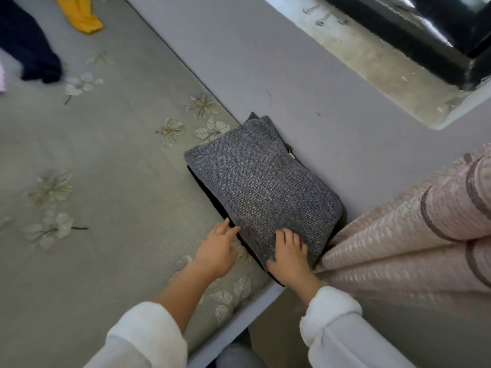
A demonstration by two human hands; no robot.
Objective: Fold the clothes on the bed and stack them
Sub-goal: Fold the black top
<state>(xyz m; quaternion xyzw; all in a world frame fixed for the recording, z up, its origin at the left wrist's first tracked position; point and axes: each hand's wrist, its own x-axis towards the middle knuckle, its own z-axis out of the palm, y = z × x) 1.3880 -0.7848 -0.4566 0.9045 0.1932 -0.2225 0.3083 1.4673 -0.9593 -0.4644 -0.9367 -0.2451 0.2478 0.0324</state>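
Grey knit fills the near middle: the folded grey sweater (263, 181) lies on a dark folded garment (198, 181) at the right edge of the bed (119, 181), its long axis running away from the person and leaning a little left. The right hand (288, 254) rests on the sweater's near corner with fingers spread and slightly bent, pressing rather than gripping. The left hand (218, 251) is just beside it, fingers straight, tips touching the stack's near-left edge and holding nothing. A pink quilted cloth (398, 235) hangs at the right. Well apart, at the far left, lie a navy garment (29, 49) and a yellow garment (82, 14), unfolded. I'd judge the left hand the nearer one for fetching them.
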